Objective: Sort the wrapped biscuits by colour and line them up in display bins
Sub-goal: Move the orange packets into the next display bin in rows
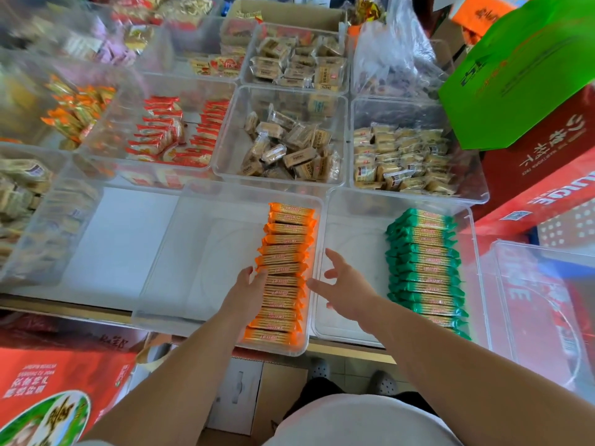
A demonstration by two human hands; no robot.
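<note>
Straight-fingered left hand [248, 289] squares the orange row [286, 243] in its bin [193, 272]; the spread, empty right hand [347, 292] should steady its right side.

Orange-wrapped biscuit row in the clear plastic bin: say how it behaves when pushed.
The orange-wrapped biscuit row is separate packs leaning together, so it would probably buckle. Glossy wrappers likely slide on the clear plastic bin.

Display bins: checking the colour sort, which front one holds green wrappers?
The front-right bin, with the green row; the bin at its left holds orange packs.
</note>
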